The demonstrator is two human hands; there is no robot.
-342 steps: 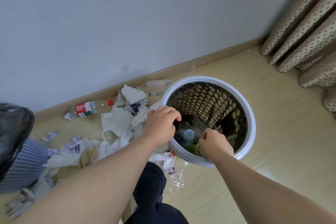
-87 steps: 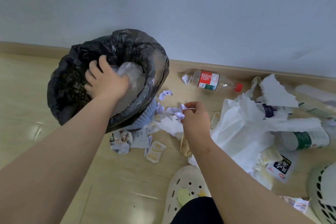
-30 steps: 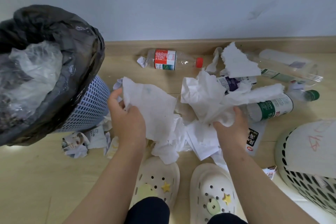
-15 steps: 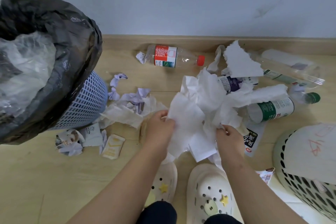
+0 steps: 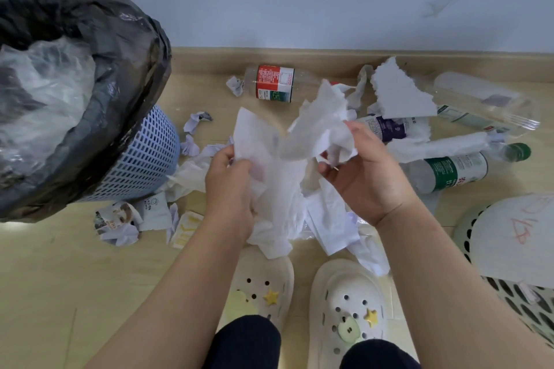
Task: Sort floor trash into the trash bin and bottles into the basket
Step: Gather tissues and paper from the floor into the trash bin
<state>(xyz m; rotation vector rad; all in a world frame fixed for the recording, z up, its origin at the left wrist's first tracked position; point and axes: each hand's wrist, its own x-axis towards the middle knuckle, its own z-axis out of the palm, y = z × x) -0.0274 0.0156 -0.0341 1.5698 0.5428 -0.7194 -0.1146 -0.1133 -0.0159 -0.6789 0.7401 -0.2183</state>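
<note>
Both hands hold a bundle of white tissue paper (image 5: 281, 165) lifted above the floor. My left hand (image 5: 230, 189) grips its left side, and my right hand (image 5: 365, 171) grips the crumpled right side. The trash bin (image 5: 141, 159), a blue mesh bin lined with a black bag, stands at the left with clear plastic inside. The white perforated basket (image 5: 491, 252) sits at the right edge. On the floor lie a red-label bottle (image 5: 275, 84) by the baseboard, a green-label bottle (image 5: 458, 171) and a clear bottle (image 5: 485, 105) at the right.
Small paper scraps and wrappers (image 5: 126, 219) lie beside the bin's base. More torn tissue (image 5: 401, 93) and a purple-label bottle (image 5: 386, 129) lie near the wall. My two white clogs (image 5: 344, 302) stand just below the bundle. The wall and baseboard close off the far side.
Both hands have gathered the tissue sheets together and raised them off the floor; the right hand turned palm up and moved higher with its crumpled end.
</note>
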